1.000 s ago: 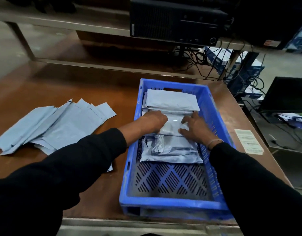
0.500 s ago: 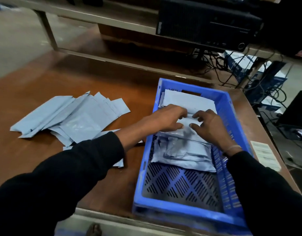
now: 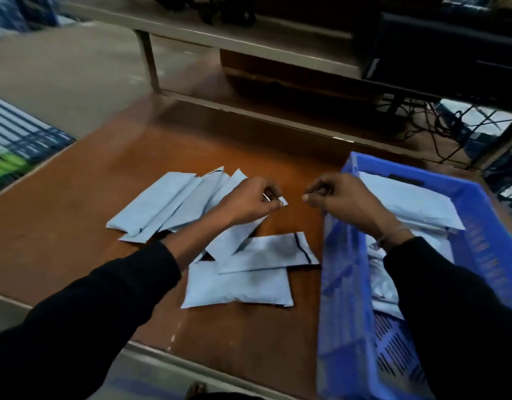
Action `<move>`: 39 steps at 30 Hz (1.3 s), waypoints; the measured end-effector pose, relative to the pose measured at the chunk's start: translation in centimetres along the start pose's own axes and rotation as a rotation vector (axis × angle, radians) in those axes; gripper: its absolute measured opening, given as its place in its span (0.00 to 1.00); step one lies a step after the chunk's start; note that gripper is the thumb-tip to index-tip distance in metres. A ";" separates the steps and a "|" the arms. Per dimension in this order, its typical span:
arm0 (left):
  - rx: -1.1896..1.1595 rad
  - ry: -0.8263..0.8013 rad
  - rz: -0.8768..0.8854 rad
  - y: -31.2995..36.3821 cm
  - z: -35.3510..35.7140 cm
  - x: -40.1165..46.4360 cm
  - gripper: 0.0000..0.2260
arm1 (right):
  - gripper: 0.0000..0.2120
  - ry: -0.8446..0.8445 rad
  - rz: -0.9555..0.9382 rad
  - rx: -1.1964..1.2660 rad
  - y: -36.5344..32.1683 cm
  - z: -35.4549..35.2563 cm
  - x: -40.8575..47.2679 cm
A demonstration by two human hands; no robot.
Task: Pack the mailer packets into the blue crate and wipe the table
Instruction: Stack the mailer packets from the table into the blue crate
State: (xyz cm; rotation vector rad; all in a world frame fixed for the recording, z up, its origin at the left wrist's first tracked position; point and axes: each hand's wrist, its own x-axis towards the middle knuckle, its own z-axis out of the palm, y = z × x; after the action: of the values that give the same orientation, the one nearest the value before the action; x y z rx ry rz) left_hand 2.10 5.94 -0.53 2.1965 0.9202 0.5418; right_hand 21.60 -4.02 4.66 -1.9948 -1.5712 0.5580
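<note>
While your left hand (image 3: 250, 202) pinches the corner of one mailer packet (image 3: 234, 241) lifted off the table, the stock lies in three lots. Lot one: flat grey-blue packets fanned in a loose pile (image 3: 168, 206) on the wooden table (image 3: 76, 226), left of your hands. Lot two: two more packets (image 3: 249, 272) overlapping near the table's front edge, just beside the crate's left wall, the upper one showing a dark strip along its flap end. Lot three: packets already stacked (image 3: 407, 206) inside the blue crate (image 3: 344, 284), filling its far part; the near part shows bare slotted floor. Your right hand (image 3: 344, 203) hovers over the crate's left rim with fingers curled and thumb against fingertips; motion blur hides whether anything is held between them, so you cannot tell. Both your arms wear black sleeves (image 3: 90, 313). Beyond the table: a metal shelf frame (image 3: 249, 44), a black computer case (image 3: 451, 47) on it, and tangled cables (image 3: 451, 122) below.
</note>
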 end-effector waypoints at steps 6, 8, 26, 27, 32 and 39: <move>0.030 -0.012 -0.077 -6.5 -3.2 -1.7 0.11 | 0.12 -0.367 0.190 -0.094 -3.0 6.6 4.6; 0.027 -0.002 -0.088 -8.2 -4.1 -2.0 0.10 | 0.13 -0.376 0.250 -0.075 -3.3 8.4 5.8; -0.150 -0.064 -0.233 -13.2 -5.8 -1.2 0.08 | 0.11 -0.116 0.730 0.725 -1.1 16.9 8.6; -0.152 -0.071 -0.239 -13.1 -5.9 -1.1 0.09 | 0.14 -0.113 0.747 0.710 -0.6 16.7 8.8; -0.153 -0.085 -0.252 -13.0 -5.9 -0.5 0.16 | 0.09 -0.104 0.834 0.726 0.8 14.5 9.5; -0.236 -0.103 -0.234 -11.8 -5.7 -0.2 0.22 | 0.19 -0.192 0.685 0.858 1.0 11.7 9.0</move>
State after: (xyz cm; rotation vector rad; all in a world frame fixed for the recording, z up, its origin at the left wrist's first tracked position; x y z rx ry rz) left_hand -6.81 14.34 -5.27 1.8589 0.9880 0.3990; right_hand 17.21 6.37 -4.94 -1.7367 -0.4890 1.4295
